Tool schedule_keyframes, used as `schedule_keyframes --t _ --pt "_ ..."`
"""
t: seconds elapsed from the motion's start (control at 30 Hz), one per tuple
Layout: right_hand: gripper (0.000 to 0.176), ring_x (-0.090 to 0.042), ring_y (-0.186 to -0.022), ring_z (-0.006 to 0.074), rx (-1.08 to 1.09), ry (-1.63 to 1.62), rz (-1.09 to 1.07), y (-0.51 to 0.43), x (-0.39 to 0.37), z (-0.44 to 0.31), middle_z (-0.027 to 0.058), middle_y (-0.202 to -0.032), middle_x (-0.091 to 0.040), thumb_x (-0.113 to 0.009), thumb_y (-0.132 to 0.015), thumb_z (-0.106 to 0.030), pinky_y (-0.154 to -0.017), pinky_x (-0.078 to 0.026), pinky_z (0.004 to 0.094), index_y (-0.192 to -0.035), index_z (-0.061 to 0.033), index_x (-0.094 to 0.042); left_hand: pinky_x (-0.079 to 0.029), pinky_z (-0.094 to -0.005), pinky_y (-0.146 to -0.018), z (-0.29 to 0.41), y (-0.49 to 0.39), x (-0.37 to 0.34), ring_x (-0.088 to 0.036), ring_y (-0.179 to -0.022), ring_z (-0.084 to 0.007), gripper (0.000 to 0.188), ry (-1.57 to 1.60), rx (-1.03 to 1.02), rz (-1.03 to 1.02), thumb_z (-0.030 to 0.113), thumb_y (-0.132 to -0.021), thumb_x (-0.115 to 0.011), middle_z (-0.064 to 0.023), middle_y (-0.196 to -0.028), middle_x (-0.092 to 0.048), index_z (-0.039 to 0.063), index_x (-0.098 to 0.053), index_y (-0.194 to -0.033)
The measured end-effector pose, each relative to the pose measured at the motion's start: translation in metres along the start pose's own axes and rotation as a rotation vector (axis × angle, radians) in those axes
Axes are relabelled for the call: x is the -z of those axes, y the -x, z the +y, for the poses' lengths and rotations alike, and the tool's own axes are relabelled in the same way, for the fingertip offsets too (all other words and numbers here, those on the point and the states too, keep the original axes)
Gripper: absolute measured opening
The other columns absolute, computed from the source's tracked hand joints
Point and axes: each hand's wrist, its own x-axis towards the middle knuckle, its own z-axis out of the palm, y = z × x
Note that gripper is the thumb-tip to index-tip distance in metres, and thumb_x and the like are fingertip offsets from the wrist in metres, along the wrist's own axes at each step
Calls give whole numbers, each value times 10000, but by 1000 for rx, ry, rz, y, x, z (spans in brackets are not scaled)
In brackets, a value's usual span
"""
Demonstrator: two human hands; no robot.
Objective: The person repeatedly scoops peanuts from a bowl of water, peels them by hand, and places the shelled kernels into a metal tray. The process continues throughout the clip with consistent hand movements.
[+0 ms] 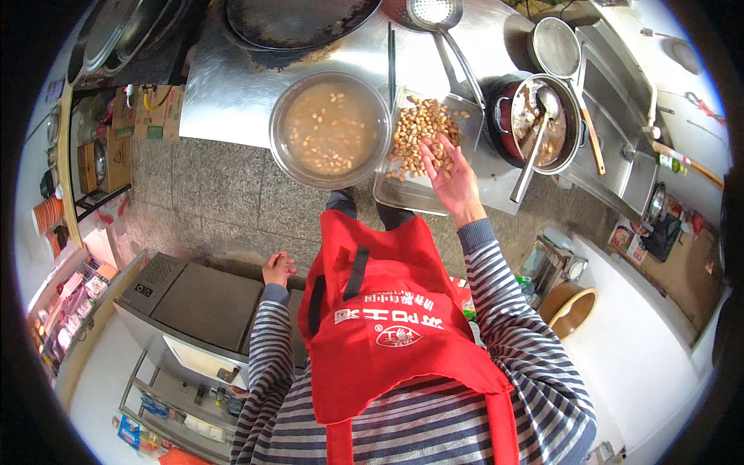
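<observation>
My right hand point(458, 179) is palm up over a shallow metal tray point(401, 195), its fingers apart and touching a pile of shelled peanuts point(419, 129). A few peanuts show against the fingers; whether any rest in the palm is hard to tell. Left of the tray stands a large round bowl point(281, 152) of cloudy liquid, with peanuts point(334, 163) scattered through it. My left hand point(279, 268) hangs low beside the red apron point(401, 279), fingers loosely bent and nothing visible in them.
Right of the tray, a pot point(507, 131) of brown liquid holds a long-handled metal ladle point(532, 154). A wooden-handled strainer point(557, 49) lies beyond it by a sink point(607, 125). Dark chopsticks point(391, 64), a perforated skimmer point(459, 58) and a blackened pan point(302, 23) occupy the steel counter point(224, 96).
</observation>
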Motion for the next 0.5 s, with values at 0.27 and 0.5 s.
schedule_keyframes --t 0.27,0.5 --pt "548 -529 -1435 416 -6 -15 0 6 17 -10 259 -1518 -541 -450 -1155 -398 -1188 -472 462 -1565 -35 -433 -602 -333 -586 0 0 -10 -678 -611 -162 280 34 9 -20 247 -1059 -685 -92 -957 -747 50 -683 -1258" --pt "543 -531 -1423 425 -48 4 42 10 27 -17 289 -1462 -537 -524 -1131 -388 -1209 -456 489 -1508 -7 -435 -585 -325 -551 1 4 -22 -666 -592 -162 234 -9 11 -17 189 -1058 -667 -96 -941 -748 61 -666 -1254"
